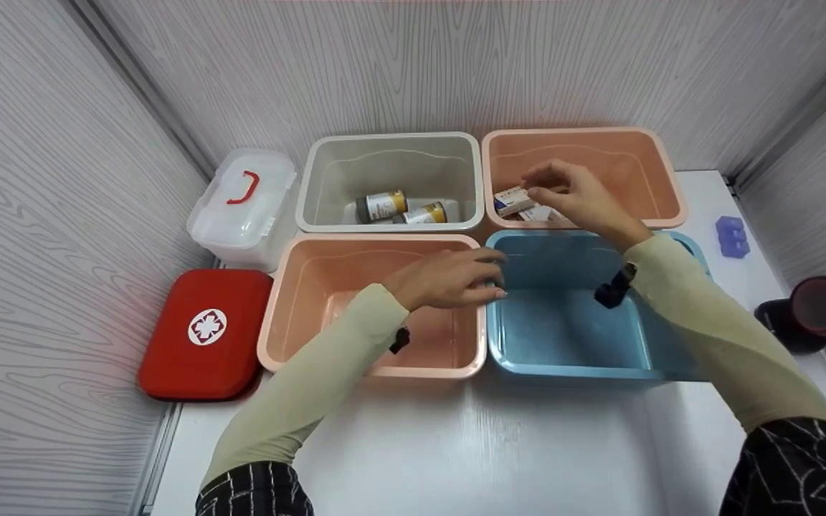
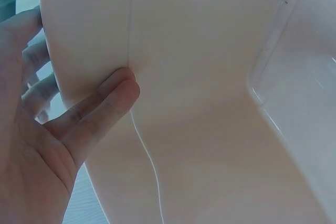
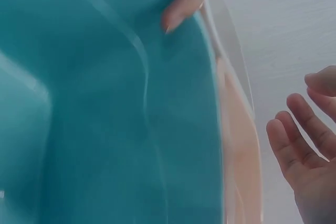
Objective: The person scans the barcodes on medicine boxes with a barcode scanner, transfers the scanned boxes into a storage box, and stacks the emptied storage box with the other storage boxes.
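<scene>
My left hand [image 1: 452, 279] hovers over the front left peach bin [image 1: 377, 371], its fingers relaxed and reaching past the right rim. In the left wrist view the left hand [image 2: 58, 114] holds nothing, and its thumb lies in front of the bin's wall [image 2: 184, 51]. At the back right peach bin [image 1: 628, 172], my right hand [image 1: 585, 197] is above the near part, partly hiding several small medicine boxes [image 1: 513, 201] inside. Its loosely bent fingers are empty in the right wrist view, where the right hand [image 3: 310, 140] appears beside the blue bin [image 3: 178, 156].
A grey bin [image 1: 413, 168] holds two labelled cans [image 1: 383, 206]. Left of the bins are a clear lidded box [image 1: 237, 215] with a red handle and a red first-aid case [image 1: 205, 358]. A purple block [image 1: 732, 237] and a black scanner-like device [image 1: 814, 312] stand at right.
</scene>
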Demonstrator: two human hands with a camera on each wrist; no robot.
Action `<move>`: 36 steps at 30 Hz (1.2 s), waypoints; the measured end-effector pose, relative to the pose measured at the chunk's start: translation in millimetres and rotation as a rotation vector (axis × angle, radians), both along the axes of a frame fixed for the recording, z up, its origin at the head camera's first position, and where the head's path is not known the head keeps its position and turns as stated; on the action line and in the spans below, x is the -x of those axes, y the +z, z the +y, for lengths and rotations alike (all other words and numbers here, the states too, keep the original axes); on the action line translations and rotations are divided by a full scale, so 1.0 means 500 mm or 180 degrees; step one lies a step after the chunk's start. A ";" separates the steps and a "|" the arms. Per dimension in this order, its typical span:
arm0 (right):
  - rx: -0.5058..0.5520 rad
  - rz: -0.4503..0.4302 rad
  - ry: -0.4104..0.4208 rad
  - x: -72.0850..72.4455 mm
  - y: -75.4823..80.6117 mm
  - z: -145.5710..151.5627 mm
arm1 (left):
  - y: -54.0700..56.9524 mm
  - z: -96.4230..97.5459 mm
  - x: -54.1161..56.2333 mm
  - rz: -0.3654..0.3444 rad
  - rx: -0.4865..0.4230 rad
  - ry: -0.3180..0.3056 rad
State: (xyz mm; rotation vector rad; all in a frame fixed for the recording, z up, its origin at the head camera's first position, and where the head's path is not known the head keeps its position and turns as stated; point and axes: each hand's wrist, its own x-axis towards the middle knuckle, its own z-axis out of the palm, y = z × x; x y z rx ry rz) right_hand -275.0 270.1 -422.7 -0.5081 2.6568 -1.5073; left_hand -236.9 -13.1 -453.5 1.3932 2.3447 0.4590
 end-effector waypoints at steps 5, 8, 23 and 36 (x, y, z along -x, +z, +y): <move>-0.0271 0.0106 -0.0025 -0.039 0.006 0.064 | 0.001 -0.003 0.003 0.0009 -0.0049 0.0013; -0.0325 0.0036 -0.0104 -0.059 0.007 0.102 | 0.000 -0.005 0.005 0.0008 -0.0068 0.0009; -0.0792 0.0033 -0.0688 -0.185 -0.019 0.268 | -0.004 -0.005 0.006 -0.0013 -0.0138 -0.0003; -0.0799 0.0041 -0.1101 -0.296 -0.058 0.361 | -0.001 -0.006 0.001 0.0049 -0.0060 0.0034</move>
